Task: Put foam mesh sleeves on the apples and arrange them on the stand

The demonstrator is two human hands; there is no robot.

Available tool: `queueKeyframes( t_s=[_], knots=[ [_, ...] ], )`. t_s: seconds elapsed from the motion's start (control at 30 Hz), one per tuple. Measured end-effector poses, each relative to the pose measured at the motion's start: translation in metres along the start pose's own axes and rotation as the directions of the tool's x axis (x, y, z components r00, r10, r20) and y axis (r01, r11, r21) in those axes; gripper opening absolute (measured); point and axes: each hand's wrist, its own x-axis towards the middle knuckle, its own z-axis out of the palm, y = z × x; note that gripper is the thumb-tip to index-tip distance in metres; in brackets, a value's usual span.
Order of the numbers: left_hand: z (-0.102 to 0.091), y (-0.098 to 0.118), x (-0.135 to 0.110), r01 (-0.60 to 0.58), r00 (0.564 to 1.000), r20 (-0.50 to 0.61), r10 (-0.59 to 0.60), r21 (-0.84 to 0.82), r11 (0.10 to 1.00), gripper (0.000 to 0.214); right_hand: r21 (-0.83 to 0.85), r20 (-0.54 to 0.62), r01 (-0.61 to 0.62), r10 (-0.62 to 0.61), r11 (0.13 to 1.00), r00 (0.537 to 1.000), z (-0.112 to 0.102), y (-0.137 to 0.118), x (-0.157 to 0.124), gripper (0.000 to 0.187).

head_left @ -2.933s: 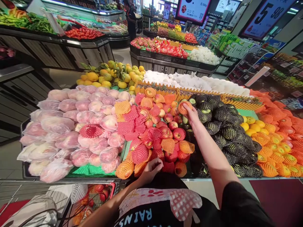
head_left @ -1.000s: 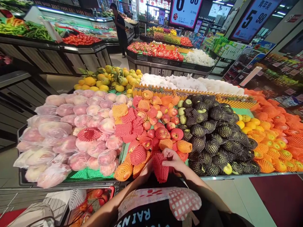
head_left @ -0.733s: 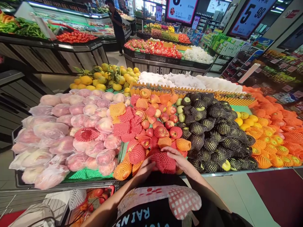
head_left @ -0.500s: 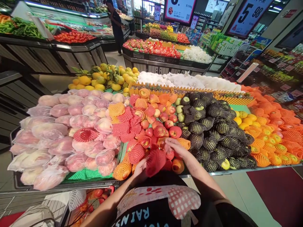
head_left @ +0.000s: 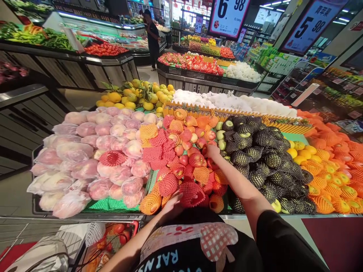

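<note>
My left hand (head_left: pixel 172 206) is low at the front edge of the stand, its fingers closed on the side of a red foam net (head_left: pixel 193 194) that bulges open. Stretched forward over the pile, my right hand (head_left: pixel 212 152) curls its fingers down around an apple (head_left: pixel 203 150), mostly covered by the hand. Bare red apples (head_left: pixel 196 159) lie just left of that hand. Around them are apples in red and orange foam nets (head_left: pixel 168 184), and a heap of flat red nets (head_left: pixel 154 151) lies further left.
Bagged pinkish fruit (head_left: pixel 82 168) fills the left side. Green fruit in black nets (head_left: pixel 265 158) is piled close to my right forearm. A yellow picket-style divider (head_left: pixel 198 110) runs behind the apples. Below left stands a shopping cart (head_left: pixel 136 226). A person (head_left: pixel 152 37) stands in the background.
My right hand has moved away from the red net, forward to the apples, and its fingers have curled. My left hand stays low with the net. The view has shifted slightly left.
</note>
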Motion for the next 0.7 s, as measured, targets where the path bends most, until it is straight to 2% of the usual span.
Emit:
queueKeyframes(
  t_s=[0.13, 0.3, 0.5, 0.57, 0.63, 0.67, 0.7],
  knots=[
    [0.004, 0.000, 0.002, 0.031, 0.999, -0.038, -0.031, -0.025, 0.999, 0.031, -0.059, 0.005, 0.017, -0.016, 0.998, 1.000, 0.000, -0.003, 0.004, 0.063],
    [0.004, -0.001, 0.001, 0.022, 0.996, -0.092, -0.018, 0.034, 0.999, 0.026, -0.080, -0.048, 0.063, -0.067, 0.995, 0.997, 0.000, 0.001, 0.003, 0.067],
    [0.004, -0.006, 0.006, 0.044, 0.971, -0.237, -0.025, 0.078, 0.996, 0.033, -0.011, -0.227, 0.040, -0.042, 0.999, 0.973, -0.015, 0.021, -0.016, 0.057],
    [0.007, -0.006, 0.007, 0.042, 0.968, -0.250, -0.011, 0.118, 0.992, 0.037, 0.094, -0.336, 0.049, -0.015, 0.994, 0.942, -0.020, 0.029, -0.028, 0.056],
    [0.015, -0.002, 0.008, 0.040, 0.978, -0.209, 0.005, 0.212, 0.976, 0.039, 0.328, -0.420, 0.106, 0.044, 0.939, 0.906, -0.022, 0.033, -0.045, 0.052],
    [0.020, 0.001, 0.007, 0.037, 0.986, -0.165, 0.010, 0.277, 0.960, 0.038, 0.510, -0.405, 0.140, 0.093, 0.848, 0.909, -0.020, 0.033, -0.056, 0.048],
    [0.026, 0.004, 0.007, 0.028, 0.994, -0.110, 0.011, 0.353, 0.935, 0.036, 0.694, -0.342, 0.156, 0.130, 0.703, 0.931, -0.017, 0.032, -0.067, 0.045]
  ],
)
